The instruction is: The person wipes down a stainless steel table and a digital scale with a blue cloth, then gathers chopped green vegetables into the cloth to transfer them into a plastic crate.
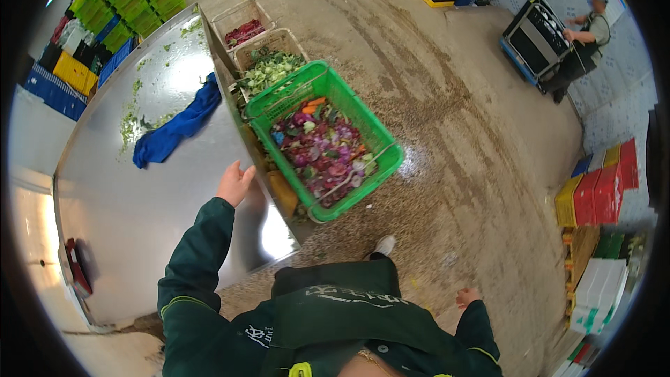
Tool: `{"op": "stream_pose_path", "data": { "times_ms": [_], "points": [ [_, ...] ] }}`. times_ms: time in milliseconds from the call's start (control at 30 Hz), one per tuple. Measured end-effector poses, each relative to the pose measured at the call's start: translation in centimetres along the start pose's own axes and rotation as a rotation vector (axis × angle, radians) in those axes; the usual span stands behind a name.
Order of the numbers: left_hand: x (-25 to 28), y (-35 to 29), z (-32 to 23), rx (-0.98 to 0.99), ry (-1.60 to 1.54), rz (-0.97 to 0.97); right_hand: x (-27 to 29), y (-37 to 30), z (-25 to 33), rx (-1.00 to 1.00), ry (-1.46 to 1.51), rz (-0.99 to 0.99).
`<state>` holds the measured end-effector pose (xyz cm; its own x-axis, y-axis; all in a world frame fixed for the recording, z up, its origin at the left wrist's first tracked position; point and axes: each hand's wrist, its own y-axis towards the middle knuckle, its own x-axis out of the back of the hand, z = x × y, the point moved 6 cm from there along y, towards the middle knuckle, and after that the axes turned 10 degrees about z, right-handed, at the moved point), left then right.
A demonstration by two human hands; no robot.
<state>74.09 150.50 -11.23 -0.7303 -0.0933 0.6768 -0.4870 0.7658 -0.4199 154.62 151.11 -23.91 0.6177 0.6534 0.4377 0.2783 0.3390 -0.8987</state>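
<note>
Two long things lie nearest the left hand (236,183): a blue cloth (174,130) and a green plastic crate (354,103). Ahead of that hand and to its left, the cloth runs slantwise, its narrower end pointing far and right, its broader end near and left. Just right of the hand, the crate's long axis slopes the other way, from far left to near right.

The left hand is empty, its fingers partly extended by the edge of the metal table (146,216), apart from both cloth and crate. The right hand (466,298) hangs low, well apart from the crate; whether its fingers are closed is too small to tell.

Smooth and reflective, the tabletop bears the rumpled, soft cloth. The crate is rectangular, open-topped, with a perforated wall; inside lie ragged purple and whitish vegetable scraps (324,153) and smooth orange carrot pieces (314,105). Beyond it from the left hand sits a beige crate (287,33) of pale green leafy trimmings (269,70). Beneath the right hand, the floor (481,160) is rough and streaked.
</note>
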Motion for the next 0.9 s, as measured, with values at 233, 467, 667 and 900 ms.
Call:
{"op": "stream_pose_path", "data": {
  "times_ms": [233, 467, 667, 900],
  "points": [
    [-6.3, 0.9, 0.2, 0.237, 0.196, -0.419, 22.2, 12.9, 9.9, 0.337, -0.230, -0.043],
    [-7.1, 0.3, -0.9, 0.464, 0.244, -0.450, 30.7, 16.6, 37.0, 0.826, -0.441, -0.103],
    [-6.4, 0.3, -3.9, 0.743, 0.308, -0.494, 30.1, 12.0, 55.2, 1.091, -0.754, 0.015],
    [-7.9, 0.4, -2.8, 1.028, 0.281, -0.419, 40.1, 31.0, 62.2, 0.843, -1.113, 0.007]
  ]
}}
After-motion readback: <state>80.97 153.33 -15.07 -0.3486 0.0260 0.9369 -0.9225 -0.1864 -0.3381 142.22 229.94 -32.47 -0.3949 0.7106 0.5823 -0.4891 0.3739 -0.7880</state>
